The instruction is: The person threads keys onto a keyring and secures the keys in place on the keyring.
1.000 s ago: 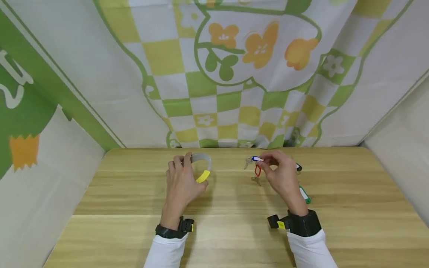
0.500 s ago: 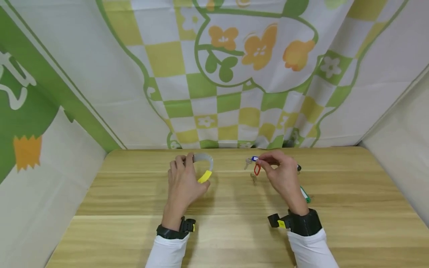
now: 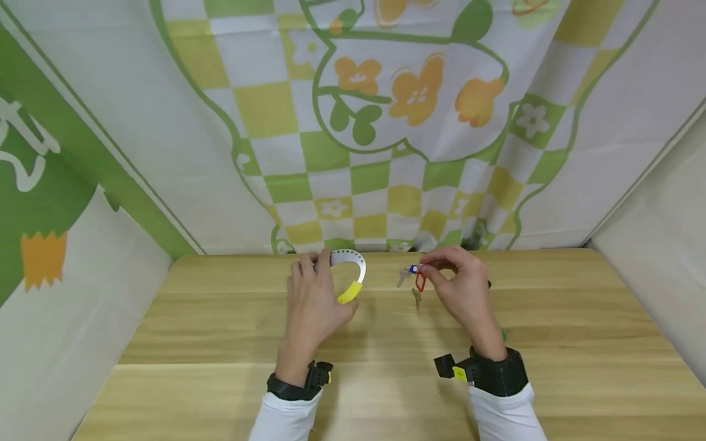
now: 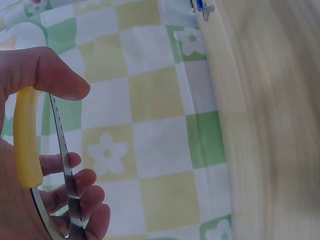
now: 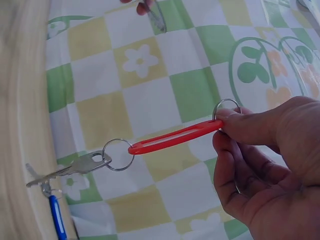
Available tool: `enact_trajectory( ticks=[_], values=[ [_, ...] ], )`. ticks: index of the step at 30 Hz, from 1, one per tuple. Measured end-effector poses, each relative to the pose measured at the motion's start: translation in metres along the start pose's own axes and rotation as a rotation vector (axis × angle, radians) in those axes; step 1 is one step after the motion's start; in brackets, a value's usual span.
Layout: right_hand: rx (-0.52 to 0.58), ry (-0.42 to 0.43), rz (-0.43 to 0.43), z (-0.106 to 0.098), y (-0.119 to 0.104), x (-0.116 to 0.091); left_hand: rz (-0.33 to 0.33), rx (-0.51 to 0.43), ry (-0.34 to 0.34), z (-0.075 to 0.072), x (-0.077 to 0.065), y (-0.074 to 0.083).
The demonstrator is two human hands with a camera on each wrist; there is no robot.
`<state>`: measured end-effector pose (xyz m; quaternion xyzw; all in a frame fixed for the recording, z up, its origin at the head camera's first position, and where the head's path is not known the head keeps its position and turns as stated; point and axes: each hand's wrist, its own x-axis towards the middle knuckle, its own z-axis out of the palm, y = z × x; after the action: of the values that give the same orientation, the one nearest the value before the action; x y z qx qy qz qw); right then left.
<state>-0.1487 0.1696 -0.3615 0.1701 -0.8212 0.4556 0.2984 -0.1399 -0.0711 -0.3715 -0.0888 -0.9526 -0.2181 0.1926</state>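
My left hand (image 3: 311, 306) grips a metal hoop (image 3: 361, 266) with a row of holes along its band. The hoop's yellow grip (image 4: 27, 142) lies against the palm in the left wrist view, the fingers curled round the band. A red key tag (image 5: 175, 138) hangs from my right hand (image 3: 462, 291), whose thumb and fingers pinch the small metal split ring (image 5: 226, 101) at its upper end. From the tag's other end dangles a silver key (image 5: 85, 164) on a second ring. Both hands are above the table, with the hoop and tag apart.
A blue key tag (image 5: 57, 217) with its key (image 3: 403, 277) lies on the wooden table (image 3: 220, 331) near the back edge. Bits of a black tag (image 3: 489, 284) and a green tag (image 3: 504, 334) show behind the right arm. A checked curtain (image 3: 331, 159) hangs behind.
The left hand and hoop have shifted slightly right, towards the right hand. The red tag and key swing a little under the right hand's pinch. The head view has tilted slightly upward.
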Motion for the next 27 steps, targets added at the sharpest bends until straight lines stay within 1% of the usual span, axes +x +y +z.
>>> enact_trajectory(
  ticks=[7, 12, 17, 20, 25, 27],
  values=[
    [0.014, -0.011, 0.034, 0.008, -0.005, 0.002, 0.016, -0.011, 0.029, 0.005, 0.003, 0.005],
    [0.011, -0.028, 0.033, 0.010, -0.006, 0.001, 0.040, -0.003, 0.034, 0.006, 0.004, 0.009],
    [-0.001, -0.040, 0.038, 0.012, -0.007, 0.002, 0.043, -0.016, 0.026, 0.005, 0.004, 0.012],
    [0.011, -0.031, 0.038, 0.015, -0.015, 0.004, 0.049, -0.027, 0.013, 0.004, 0.004, 0.014],
    [0.038, -0.032, 0.047, 0.018, -0.037, 0.007, 0.059, -0.021, 0.000, 0.002, 0.004, 0.016],
    [0.040, -0.033, 0.052, 0.020, -0.041, 0.007, 0.059, -0.016, 0.000, 0.001, 0.004, 0.015]
  ],
)
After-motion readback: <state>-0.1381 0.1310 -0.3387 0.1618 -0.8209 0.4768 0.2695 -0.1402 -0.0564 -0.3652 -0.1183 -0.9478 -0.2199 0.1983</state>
